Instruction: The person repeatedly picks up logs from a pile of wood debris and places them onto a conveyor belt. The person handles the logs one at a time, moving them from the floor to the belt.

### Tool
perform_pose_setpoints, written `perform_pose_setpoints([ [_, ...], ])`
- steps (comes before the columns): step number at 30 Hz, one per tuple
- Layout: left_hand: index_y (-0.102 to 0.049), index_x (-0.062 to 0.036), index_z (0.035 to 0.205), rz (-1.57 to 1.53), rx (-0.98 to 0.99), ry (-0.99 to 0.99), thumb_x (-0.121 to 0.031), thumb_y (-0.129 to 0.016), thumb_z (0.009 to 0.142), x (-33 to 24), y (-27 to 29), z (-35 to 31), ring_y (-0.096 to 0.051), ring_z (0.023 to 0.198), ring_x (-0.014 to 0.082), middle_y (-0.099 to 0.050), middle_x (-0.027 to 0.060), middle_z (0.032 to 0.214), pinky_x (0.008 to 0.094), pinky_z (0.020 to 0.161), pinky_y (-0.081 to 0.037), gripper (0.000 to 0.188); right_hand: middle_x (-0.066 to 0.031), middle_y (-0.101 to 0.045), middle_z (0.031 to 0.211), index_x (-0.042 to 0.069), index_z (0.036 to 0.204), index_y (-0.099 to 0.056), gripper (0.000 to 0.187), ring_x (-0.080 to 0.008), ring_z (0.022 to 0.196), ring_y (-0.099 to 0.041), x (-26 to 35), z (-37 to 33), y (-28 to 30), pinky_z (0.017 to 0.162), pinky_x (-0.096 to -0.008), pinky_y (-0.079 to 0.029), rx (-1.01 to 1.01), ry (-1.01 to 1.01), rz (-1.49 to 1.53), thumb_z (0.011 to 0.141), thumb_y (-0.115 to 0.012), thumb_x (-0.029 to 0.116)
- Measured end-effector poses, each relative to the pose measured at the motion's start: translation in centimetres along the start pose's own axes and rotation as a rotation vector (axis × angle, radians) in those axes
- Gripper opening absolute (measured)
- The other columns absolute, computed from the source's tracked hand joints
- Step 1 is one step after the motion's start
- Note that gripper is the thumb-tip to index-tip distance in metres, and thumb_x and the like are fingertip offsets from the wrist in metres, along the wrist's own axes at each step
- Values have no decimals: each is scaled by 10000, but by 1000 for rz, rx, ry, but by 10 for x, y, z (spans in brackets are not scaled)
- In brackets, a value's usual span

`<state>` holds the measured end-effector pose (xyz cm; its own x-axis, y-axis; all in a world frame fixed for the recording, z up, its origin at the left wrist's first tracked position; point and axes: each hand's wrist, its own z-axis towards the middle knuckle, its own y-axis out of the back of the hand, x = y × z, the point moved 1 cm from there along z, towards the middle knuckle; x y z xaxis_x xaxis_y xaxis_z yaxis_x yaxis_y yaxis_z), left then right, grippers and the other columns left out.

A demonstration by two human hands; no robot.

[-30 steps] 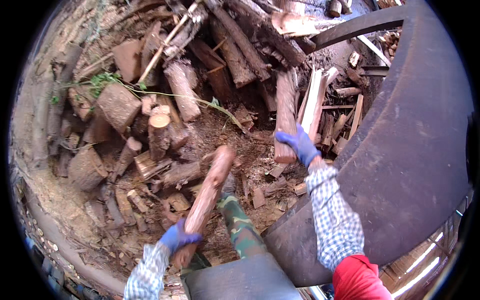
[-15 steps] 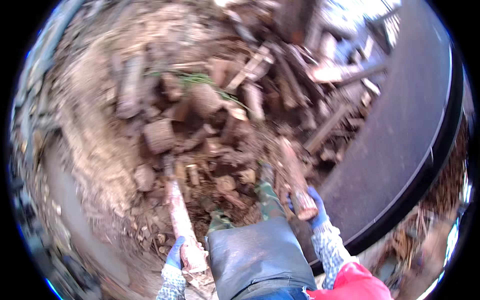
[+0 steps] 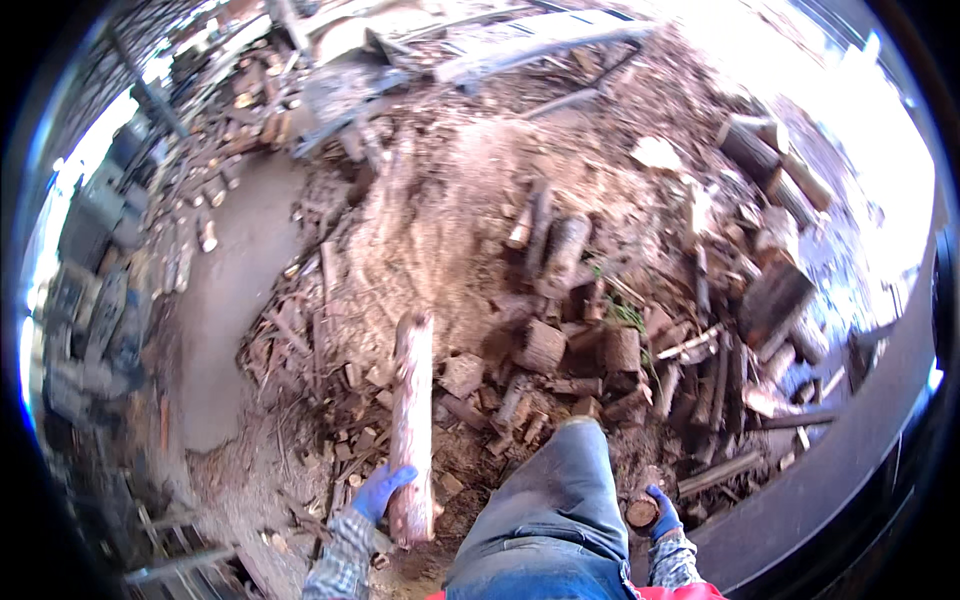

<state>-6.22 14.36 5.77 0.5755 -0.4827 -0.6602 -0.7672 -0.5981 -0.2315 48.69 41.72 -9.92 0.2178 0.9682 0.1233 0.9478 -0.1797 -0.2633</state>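
My left hand (image 3: 384, 490), in a blue glove, grips a long pale log (image 3: 412, 410) near its lower end. The log points away from me, over the ground to the left of my legs. On the other side, my right hand (image 3: 665, 513), gloved in blue too, is closed on a shorter log (image 3: 642, 511). Its round cut end faces me, and the rest of it is mostly hidden. Thick cut log pieces (image 3: 541, 346) lie heaped in front of my knees, among wood scraps and a green sprig (image 3: 623, 316).
A dark curved metal surface (image 3: 800, 510) borders my right side. Bigger logs (image 3: 750, 150) lie at the far right. Sawdust (image 3: 450, 230) covers the middle ground, with a smooth grey strip (image 3: 235, 300) left of it. A long metal frame (image 3: 540, 45) lies at the back.
My view has swung left, so the heap now appears further right. Both hands keep their logs; the left one now stretches straight ahead, and the right one shows its cut end.
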Motion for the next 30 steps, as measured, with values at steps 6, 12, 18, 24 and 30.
perform_pose_setpoints([
  [6,-569,9,1250,-48,-2,-203,-474,-762,835,-118,-4,59,-694,867,234,-685,110,1008,363,804,-575,666,-139,-740,1068,28,1139,-686,357,-315,978,-707,31,65,-101,936,-491,-550,248,-98,-5,917,-665,307],
  [12,-577,31,1279,-7,-21,-369,-573,-794,782,-258,18,129,-662,1024,188,-678,84,1124,340,927,-536,811,-141,-740,1061,43,1162,-697,327,-305,964,-708,63,67,-231,952,-486,-546,152,74,-339,916,-685,257],
  [18,-595,36,1230,22,-154,-552,-463,-837,784,-470,60,265,-657,1050,199,-688,97,1132,325,979,-511,712,-110,-715,1126,50,1222,-662,396,-259,1021,-680,92,67,-402,965,-427,-529,158,13,-440,909,-706,290],
  [24,-608,73,1180,-106,-349,-536,-310,-869,769,-619,167,385,-659,992,202,-684,134,1098,342,946,-513,620,-102,-701,1151,46,1277,-622,483,-224,1033,-668,149,38,-609,955,-384,-525,233,-12,-620,895,-729,323],
  [30,-660,66,1074,-150,-401,-580,-240,-884,760,-741,231,464,-674,889,212,-712,139,1029,352,854,-551,492,-93,-687,1176,42,1332,-583,575,-189,1044,-656,251,-24,-758,945,-341,-521,379,62,-1027,881,-753,355],
])
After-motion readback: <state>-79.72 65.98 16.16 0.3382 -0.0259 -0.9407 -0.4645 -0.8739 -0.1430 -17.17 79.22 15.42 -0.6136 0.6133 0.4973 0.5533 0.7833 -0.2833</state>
